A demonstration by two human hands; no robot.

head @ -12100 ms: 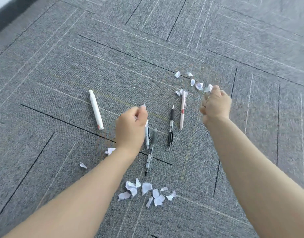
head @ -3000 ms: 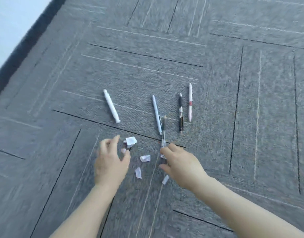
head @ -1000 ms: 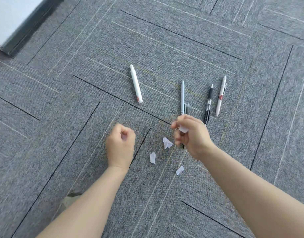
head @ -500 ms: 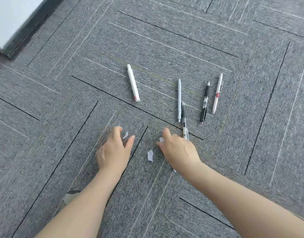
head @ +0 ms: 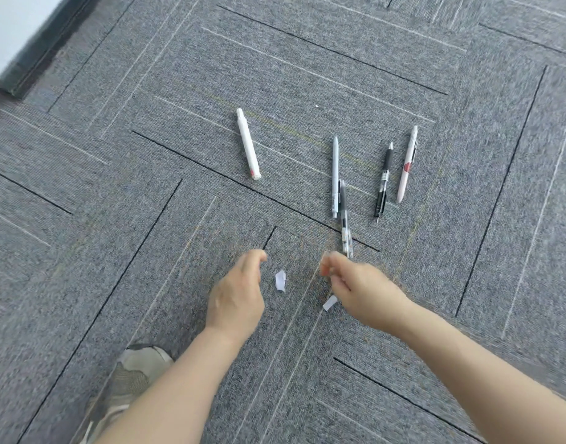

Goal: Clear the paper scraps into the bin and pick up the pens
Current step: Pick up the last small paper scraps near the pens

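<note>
Two white paper scraps lie on the grey carpet: one point(head: 280, 281) between my hands, one point(head: 330, 302) just under my right hand. My left hand point(head: 236, 293) is curled, fingers bent toward the thumb, its palm hidden. My right hand point(head: 355, 283) is blurred and pinches its fingertips together just above the floor. Several pens lie beyond the hands: a thick white marker point(head: 248, 144), a pale grey pen point(head: 335, 176), a clear pen with black ink point(head: 345, 219) close to my right fingertips, a black pen point(head: 383, 182) and a white pen with a red mark point(head: 407, 165). No bin is in view.
My shoe point(head: 131, 379) stands on the carpet at the lower left, beside my left forearm. A white wall with a dark skirting point(head: 28, 49) runs across the top left corner. Grey carpet tiles point(head: 467, 283) surround the pens.
Both hands lifted off the floor and closed. The scrap by my left fingers and the one under my right fingertips are gone from the carpet. The pens have not moved.
</note>
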